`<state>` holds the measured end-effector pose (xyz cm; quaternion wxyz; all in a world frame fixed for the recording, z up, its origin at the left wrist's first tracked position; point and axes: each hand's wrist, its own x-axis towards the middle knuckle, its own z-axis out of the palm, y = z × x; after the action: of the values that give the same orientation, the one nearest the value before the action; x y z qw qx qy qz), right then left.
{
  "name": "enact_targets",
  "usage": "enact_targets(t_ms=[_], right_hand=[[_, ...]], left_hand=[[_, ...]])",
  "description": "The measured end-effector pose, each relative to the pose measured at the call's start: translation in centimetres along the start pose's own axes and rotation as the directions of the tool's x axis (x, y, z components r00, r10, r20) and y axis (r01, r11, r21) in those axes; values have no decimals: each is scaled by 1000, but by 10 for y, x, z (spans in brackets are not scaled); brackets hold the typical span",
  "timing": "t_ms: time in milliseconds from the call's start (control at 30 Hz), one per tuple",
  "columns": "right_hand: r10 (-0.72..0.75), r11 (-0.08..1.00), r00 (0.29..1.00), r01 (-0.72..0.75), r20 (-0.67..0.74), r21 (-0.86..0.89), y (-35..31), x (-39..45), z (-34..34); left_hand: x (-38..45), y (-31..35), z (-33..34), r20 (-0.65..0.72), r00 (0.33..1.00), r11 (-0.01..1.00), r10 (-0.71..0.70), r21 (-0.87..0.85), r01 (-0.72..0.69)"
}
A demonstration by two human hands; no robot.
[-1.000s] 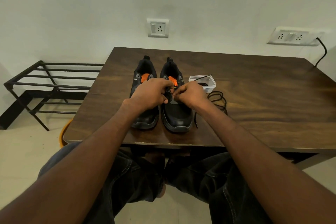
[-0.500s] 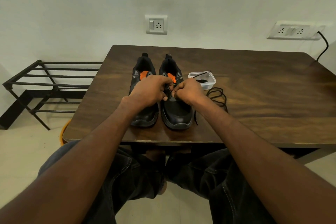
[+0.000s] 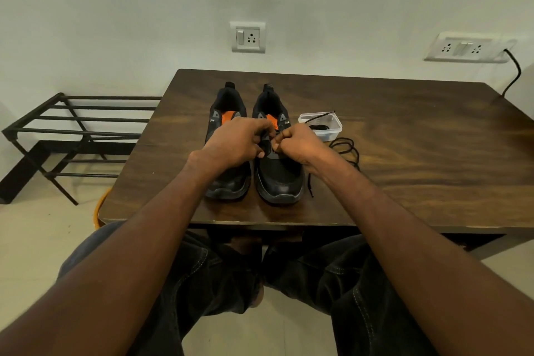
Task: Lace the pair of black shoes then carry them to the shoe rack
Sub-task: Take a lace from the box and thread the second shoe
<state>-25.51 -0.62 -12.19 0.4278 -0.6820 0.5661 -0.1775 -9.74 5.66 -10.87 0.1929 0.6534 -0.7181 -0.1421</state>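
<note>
Two black shoes with orange insoles stand side by side on the wooden table [image 3: 404,130], toes toward me. Both hands work at the eyelet area of the right shoe [image 3: 278,179]. My left hand [image 3: 235,143] has its fingers curled at the shoe's left eyelet edge and partly covers the left shoe [image 3: 228,182]. My right hand [image 3: 299,143] pinches the black lace [image 3: 345,147], which trails off in loose loops on the table to the right. The fingertips and eyelets are mostly hidden.
A small clear plastic tub [image 3: 320,126] with another black lace stands just right of the shoes. A black metal shoe rack [image 3: 72,130] stands on the floor left of the table. Wall sockets [image 3: 248,37] are behind; a black cable hangs at the right one.
Both hands have stayed at the right shoe's eyelets, with only small finger movements. The view has shifted slightly.
</note>
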Motion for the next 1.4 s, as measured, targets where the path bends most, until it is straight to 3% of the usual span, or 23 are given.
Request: enact_targets(t_ms=[100,233,500,567,633,700,733,800,867,1000,1100,1200,1233,1300,1333,1400], right_hand=[[-86,996,986,88,142,-5,-8,-10,-21],[-117,977,955,160,271,-144,-2,-11,-38],[-151,932,949,230,276,-280,2,-13,-34],[-146,926,948,232,282,-299,2,-14,-35],[-147,917,949,237,279,-321,2,-14,-35],[-155,909,951,244,268,-338,2,-13,-34],[-161,905,952,248,262,-346,1,-13,-33],[-164,897,953,251,255,-364,0,-13,-32],[-163,889,956,250,244,-384,1,-13,-32],[-162,873,961,245,223,-422,1,-14,-31],[-165,862,962,248,220,-441,2,-13,-30],[-162,865,963,243,214,-439,4,-11,-29],[-165,862,963,246,215,-442,4,-10,-29],[-166,865,963,245,211,-438,5,-10,-30],[-167,867,964,243,205,-436,6,-9,-30],[-164,860,965,241,205,-449,6,-7,-31]], left_hand=[[-3,2,-4,17,999,997,-44,-70,46],[-5,7,3,-10,996,995,-90,-41,89],[-3,12,2,-51,983,984,-178,16,179],[-2,11,-11,-160,961,958,-227,-212,192],[-2,10,-27,-212,938,815,-274,-570,109],[-3,11,-30,-156,952,678,-263,-732,67],[-5,13,-26,-136,958,705,-253,-704,87],[-6,16,-12,-158,961,863,-226,-490,122],[-5,17,-2,-154,970,946,-187,-294,136],[-5,20,4,9,976,976,-219,-15,219],[-5,21,4,-77,983,982,-168,77,174],[-1,16,6,-74,979,974,-188,111,196],[-1,15,5,-72,976,977,-205,47,209],[-2,15,-2,-91,977,945,-192,-285,160],[-4,20,-9,-126,978,866,-168,-493,85],[-6,29,-24,-203,964,586,-171,-807,-66]])
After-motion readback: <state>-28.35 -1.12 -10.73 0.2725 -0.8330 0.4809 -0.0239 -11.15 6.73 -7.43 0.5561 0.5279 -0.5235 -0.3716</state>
